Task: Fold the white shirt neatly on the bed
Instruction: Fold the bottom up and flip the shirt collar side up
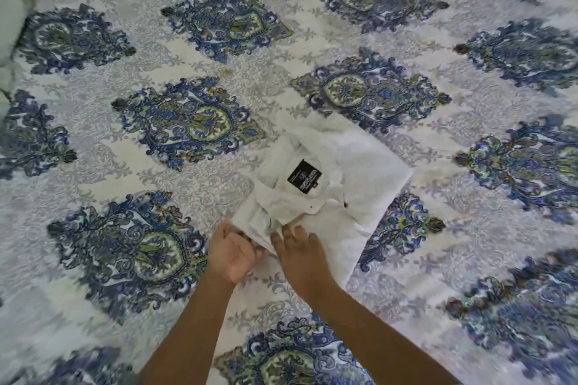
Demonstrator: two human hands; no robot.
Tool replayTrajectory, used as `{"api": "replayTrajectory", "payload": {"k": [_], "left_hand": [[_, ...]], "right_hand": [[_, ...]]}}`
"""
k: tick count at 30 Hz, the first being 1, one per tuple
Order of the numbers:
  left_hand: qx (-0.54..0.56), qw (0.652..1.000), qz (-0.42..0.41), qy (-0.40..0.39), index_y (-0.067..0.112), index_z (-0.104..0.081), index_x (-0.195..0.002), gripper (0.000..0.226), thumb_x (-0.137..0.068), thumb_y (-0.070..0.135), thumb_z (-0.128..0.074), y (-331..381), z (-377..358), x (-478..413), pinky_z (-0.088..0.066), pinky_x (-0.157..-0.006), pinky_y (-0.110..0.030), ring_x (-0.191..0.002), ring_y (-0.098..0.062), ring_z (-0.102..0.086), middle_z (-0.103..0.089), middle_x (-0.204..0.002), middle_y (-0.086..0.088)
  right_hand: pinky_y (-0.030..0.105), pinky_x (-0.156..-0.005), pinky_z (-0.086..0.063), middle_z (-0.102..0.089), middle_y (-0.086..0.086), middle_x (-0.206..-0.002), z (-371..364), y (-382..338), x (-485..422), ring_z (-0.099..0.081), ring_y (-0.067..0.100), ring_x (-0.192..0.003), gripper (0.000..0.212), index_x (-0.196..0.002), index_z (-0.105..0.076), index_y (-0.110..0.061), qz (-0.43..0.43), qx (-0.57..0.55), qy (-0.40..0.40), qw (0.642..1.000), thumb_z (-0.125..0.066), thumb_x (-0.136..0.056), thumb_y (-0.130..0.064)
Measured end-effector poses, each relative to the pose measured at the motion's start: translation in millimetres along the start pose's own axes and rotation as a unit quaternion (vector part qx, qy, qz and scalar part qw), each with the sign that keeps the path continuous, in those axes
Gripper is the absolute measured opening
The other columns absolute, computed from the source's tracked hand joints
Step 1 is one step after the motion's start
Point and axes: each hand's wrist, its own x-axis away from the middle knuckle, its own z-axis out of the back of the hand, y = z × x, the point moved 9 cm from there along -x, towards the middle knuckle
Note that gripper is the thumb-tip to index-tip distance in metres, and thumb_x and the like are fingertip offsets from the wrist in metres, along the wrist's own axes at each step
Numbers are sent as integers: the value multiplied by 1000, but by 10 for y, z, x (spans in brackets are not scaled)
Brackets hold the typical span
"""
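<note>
Everywhere blue-medallion bedspread [312,40] beneath folded white shirt [359,166]; left hand [233,255] gripping its corner; right hand [301,251] flat atop.

Left hand [233,255] grips white shirt's [359,166] edge; right hand [301,256] presses it.

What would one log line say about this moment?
white shirt: folded small on bedspread, black label up | left hand: grips near corner | right hand: fingers flat on near edge
</note>
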Motion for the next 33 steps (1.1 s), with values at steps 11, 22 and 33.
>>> {"api": "replayTrajectory", "payload": {"k": [11, 22, 33], "left_hand": [[-146, 956, -190, 168, 19, -47, -134, 52, -86, 1, -57, -323, -202, 59, -53, -79, -46, -108, -30, -59, -60, -125, -8], [-334, 902, -215, 168, 14, -63, -97, 28, -85, -8, -51, 531, -437, 380, -53, -76, -38, -92, -26, -65, -73, -90, -1], [-634, 657, -267, 309, 6, -47, -124, 39, -87, 11, -60, 1212, -97, 483, -47, -79, -37, -110, -33, -53, -52, -120, -15]], "right_hand": [[41, -101, -36, -45, 13, -137, 820, 2325, -383, -39, 32, -128, 47, -134, -44, -13, -284, -323, 150, 890, -57, -89, -22], [41, -89, -48, -69, 14, -108, 621, 2307, -172, -64, 32, -101, 32, -107, -64, -8, -212, -585, -70, 780, -73, -76, -12], [40, -81, -48, -60, 10, -104, -85, 1911, 302, -56, 23, -88, 31, -112, -55, -4, -346, -548, 100, 755, -66, -85, -17]]}}
